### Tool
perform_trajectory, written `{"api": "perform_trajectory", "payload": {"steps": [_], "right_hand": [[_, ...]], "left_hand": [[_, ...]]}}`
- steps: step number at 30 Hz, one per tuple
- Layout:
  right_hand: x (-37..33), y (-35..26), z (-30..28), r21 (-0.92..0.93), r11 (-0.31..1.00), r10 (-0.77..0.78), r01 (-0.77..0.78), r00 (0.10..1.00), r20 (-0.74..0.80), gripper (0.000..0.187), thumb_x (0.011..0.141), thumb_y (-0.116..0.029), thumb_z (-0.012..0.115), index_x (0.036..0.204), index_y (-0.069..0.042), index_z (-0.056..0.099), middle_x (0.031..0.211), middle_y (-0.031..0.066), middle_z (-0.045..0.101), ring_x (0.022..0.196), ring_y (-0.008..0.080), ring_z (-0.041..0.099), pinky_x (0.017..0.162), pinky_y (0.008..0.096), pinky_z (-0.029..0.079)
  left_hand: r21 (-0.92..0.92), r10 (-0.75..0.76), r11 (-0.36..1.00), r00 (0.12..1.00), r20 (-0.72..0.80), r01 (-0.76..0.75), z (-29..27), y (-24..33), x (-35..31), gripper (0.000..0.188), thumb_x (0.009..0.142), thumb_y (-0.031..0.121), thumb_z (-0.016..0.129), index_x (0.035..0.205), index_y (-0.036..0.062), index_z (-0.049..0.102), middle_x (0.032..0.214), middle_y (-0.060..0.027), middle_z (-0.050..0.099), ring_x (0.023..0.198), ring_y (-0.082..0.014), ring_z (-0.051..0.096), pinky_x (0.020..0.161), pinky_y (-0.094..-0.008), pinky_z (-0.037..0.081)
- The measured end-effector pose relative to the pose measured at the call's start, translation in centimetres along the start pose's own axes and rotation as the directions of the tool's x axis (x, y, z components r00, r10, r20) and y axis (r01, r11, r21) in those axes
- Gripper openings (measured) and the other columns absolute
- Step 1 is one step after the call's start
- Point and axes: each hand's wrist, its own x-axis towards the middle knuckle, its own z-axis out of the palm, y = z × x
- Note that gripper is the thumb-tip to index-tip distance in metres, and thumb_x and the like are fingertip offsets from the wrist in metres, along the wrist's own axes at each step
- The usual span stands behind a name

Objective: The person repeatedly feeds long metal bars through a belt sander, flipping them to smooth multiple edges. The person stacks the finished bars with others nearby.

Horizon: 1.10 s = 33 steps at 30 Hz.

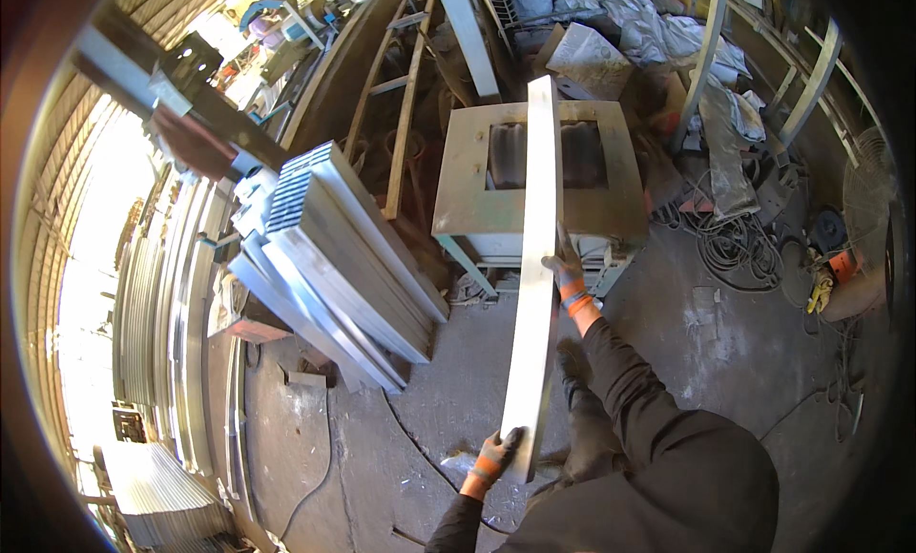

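Note:
Held in front of me is a long, pale metal bar (pixel 536 238), wide and flat-sided like a box section. My left hand (pixel 496 455), in an orange and dark glove, grips its near end from the left. Further up, my right hand (pixel 568 274), gloved the same way, is closed on the bar's right edge. The bar's far end overlaps a grey-green metal machine (pixel 611 209) with a rectangular opening and dark, roller-like parts inside. Whether the bar touches the machine, I cannot tell.
Left of the machine leans a stack of similar metal bars (pixel 348 267). More long profiles (pixel 196 314) stand at the far left. Coiled cables (pixel 730 252) lie on the floor to the right, below crumpled silvery sheeting (pixel 620 19). A thin cable (pixel 410 434) crosses the floor.

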Motion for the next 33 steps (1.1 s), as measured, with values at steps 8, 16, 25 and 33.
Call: {"api": "perform_trajectory", "payload": {"steps": [8, 16, 25, 33], "right_hand": [[30.0, 4.2, 1.9, -0.947, -0.011, -0.083, 0.320, 0.944, 0.319, 0.073, 0.115, -0.055, 0.052, 0.164, -0.001, 0.061, 0.176, 0.0258, 0.052, 0.166, 0.0438, 0.044, 0.141, 0.0556, 0.025], [47.0, 6.2, -0.2, -0.855, -0.294, -0.005, 0.427, 0.894, 0.448, 0.065, 0.115, -0.049, 0.055, 0.169, -0.013, 0.059, 0.179, 0.0204, 0.049, 0.166, 0.0411, 0.043, 0.140, 0.0590, 0.027], [32.2, 1.1, 1.5, -0.937, -0.030, -0.072, 0.348, 0.934, 0.350, 0.060, 0.113, -0.046, 0.057, 0.162, -0.013, 0.066, 0.172, 0.0217, 0.057, 0.161, 0.0427, 0.050, 0.138, 0.0614, 0.028], [8.8, -4.8, 2.6, -0.938, 0.046, -0.017, 0.343, 0.939, 0.343, 0.062, 0.111, -0.044, 0.060, 0.162, -0.008, 0.064, 0.181, 0.0251, 0.044, 0.168, 0.0462, 0.038, 0.142, 0.0618, 0.019]], "left_hand": [[0.776, 0.537, 0.506, 0.842, 0.057, -0.375, 7.8, 21.2, 23.6, 0.073, 0.104, 0.062, 0.079, 0.134, -0.0047, 0.074, 0.115, -0.0279, 0.083, 0.111, -0.0480, 0.078, 0.095, -0.0521, 0.063], [0.343, 0.248, 0.923, 0.951, -0.184, -0.175, 12.3, 34.7, 36.5, 0.086, 0.101, 0.080, 0.071, 0.121, -0.0036, 0.076, 0.115, -0.0336, 0.080, 0.119, -0.0512, 0.076, 0.103, -0.0535, 0.058], [0.741, 0.649, 0.428, 0.747, 0.146, -0.517, 9.1, 20.5, 26.7, 0.033, 0.118, 0.043, 0.061, 0.151, 0.0418, 0.067, 0.119, -0.0223, 0.071, 0.103, -0.0491, 0.076, 0.091, -0.0556, 0.064], [0.506, 0.232, 0.848, 0.968, -0.092, -0.155, 5.6, 6.5, 8.6, 0.070, 0.103, 0.067, 0.069, 0.142, 0.0086, 0.071, 0.126, -0.0314, 0.078, 0.122, -0.0509, 0.075, 0.102, -0.0543, 0.060]]}}
